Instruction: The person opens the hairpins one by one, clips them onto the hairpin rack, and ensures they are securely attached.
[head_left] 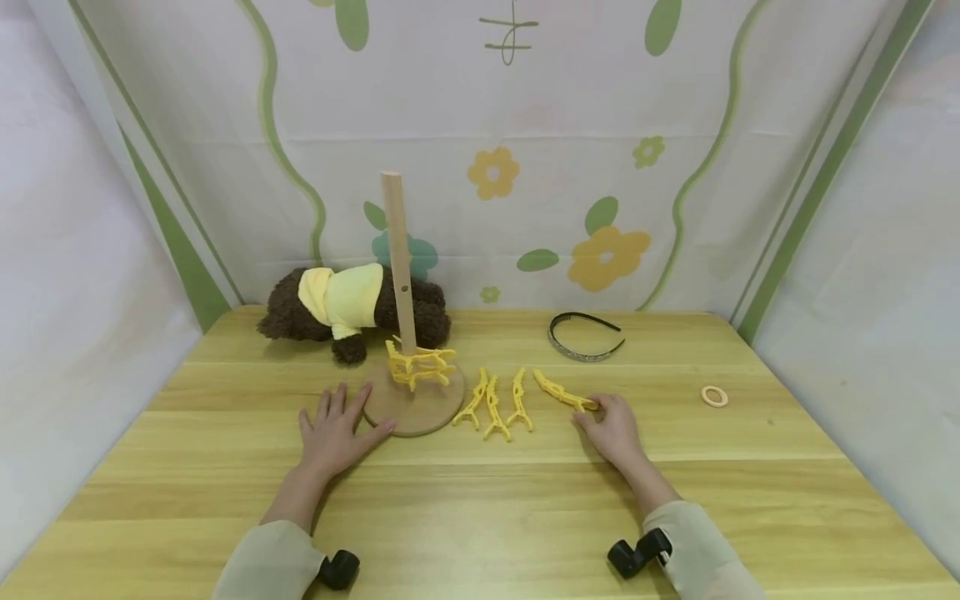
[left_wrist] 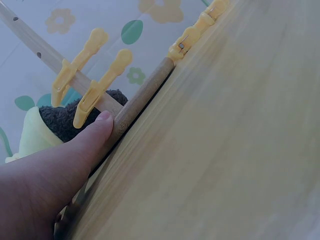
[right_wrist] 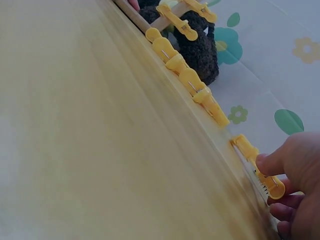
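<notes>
My right hand point(head_left: 615, 433) pinches the forked end of a yellow hair clip point(head_left: 555, 389) between thumb and fingers, low over the table; the right wrist view shows the same clip point(right_wrist: 245, 146). Three more yellow hair clips point(head_left: 492, 404) lie to its left in a loose row. My left hand point(head_left: 333, 442) is spread flat on the table, its thumb touching the rim of a round wooden base point(head_left: 408, 423). From that base rises a square wooden post point(head_left: 397, 250). Two yellow hair clips point(head_left: 423, 367) sit around the post near its foot, one above the other.
Behind the post a brown plush toy point(head_left: 352, 296) in a yellow top lies on its side. A dark headband with a glittery band point(head_left: 581, 357) rests at the back. Farther right is a small pale ring point(head_left: 714, 397). A flower-printed curtain point(head_left: 525, 100) closes off the back.
</notes>
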